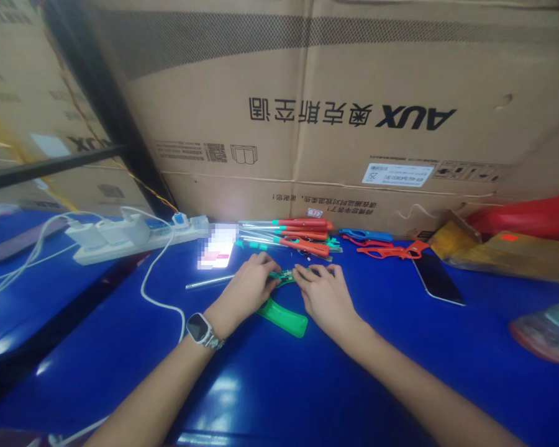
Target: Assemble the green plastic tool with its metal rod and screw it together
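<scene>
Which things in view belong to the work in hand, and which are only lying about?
Seemingly in the work:
- small green part between left hand and right hand
- curved green piece
- metal rod
- probably red-orange pieces behind

Apparently lying about:
- dark phone
- power strip

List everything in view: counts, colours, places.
AUX cartons: several, brown, back
Frame: one, black, left
Table: one, blue, underneath
Power strip: one, white, left
Cables: several, white, left
Flat object: one, dark, left
Lit screen: one, whitish, back centre
Long tools: several, red and orange, back centre
Plastic parts: several, blue and orange, right
Phone: one, black, right
Box: one, yellowish, right
Bundle: one, red, right
Container: one, clear, right
Tube: one, silver, centre
Shell: one, green, centre
Held piece: one, green, centre
Watch: one, silver, left wrist
Left hand: one, bare, centre
Right hand: one, bare, centre
</scene>
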`<act>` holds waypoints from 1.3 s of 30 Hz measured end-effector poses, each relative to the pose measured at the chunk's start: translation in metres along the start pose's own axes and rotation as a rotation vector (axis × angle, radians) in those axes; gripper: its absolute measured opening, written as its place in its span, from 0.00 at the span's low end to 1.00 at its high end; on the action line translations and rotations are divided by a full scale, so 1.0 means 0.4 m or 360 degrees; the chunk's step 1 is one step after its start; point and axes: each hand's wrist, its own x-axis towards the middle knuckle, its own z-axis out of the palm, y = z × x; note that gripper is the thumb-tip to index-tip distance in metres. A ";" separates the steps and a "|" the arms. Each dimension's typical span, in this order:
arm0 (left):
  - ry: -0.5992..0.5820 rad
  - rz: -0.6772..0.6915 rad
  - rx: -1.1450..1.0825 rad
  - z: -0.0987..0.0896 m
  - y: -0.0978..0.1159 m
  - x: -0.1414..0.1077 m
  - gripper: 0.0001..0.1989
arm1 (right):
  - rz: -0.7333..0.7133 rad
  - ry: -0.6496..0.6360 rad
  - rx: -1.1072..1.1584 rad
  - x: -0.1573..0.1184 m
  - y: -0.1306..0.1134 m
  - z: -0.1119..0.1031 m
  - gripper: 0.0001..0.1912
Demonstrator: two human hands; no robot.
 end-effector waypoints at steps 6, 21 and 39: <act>-0.0015 -0.0060 -0.0043 0.005 -0.003 -0.003 0.07 | -0.0008 0.0028 0.0011 -0.002 0.002 0.005 0.21; -0.0116 0.0020 0.0192 -0.024 -0.005 0.000 0.07 | 0.0014 -0.0005 0.0030 0.001 0.002 0.003 0.21; -0.0181 0.0100 0.0278 -0.033 -0.002 -0.001 0.08 | -0.0118 0.0313 0.0222 0.017 0.001 -0.008 0.16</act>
